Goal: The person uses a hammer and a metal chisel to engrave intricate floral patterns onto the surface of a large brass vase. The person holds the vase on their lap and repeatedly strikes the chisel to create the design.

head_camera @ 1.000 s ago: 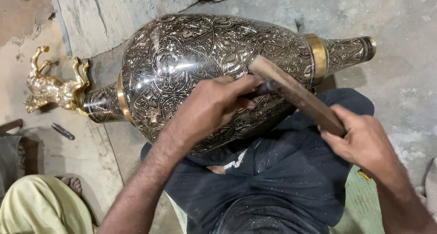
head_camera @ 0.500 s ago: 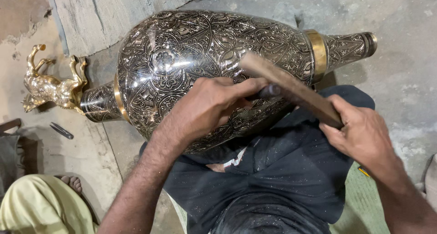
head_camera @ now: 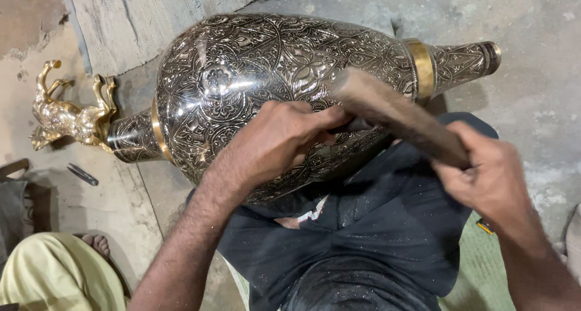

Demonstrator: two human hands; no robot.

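Note:
A large dark metal vase with fine engraved patterns and brass bands lies on its side across my lap. My left hand rests on its belly, fingers pinched around a small chisel-like tool that is mostly hidden under them. My right hand grips the lower end of a wooden mallet, whose head is over the vase right by my left fingertips.
A brass horse figurine stands at the vase's foot on the left. A small metal tool lies on the concrete floor. Another person's knee in yellow cloth and bare foot are at bottom left. A grey mat lies behind.
The wooden mallet has shifted slightly between strikes near my left fingers; the vase and my left hand stay in the same place.

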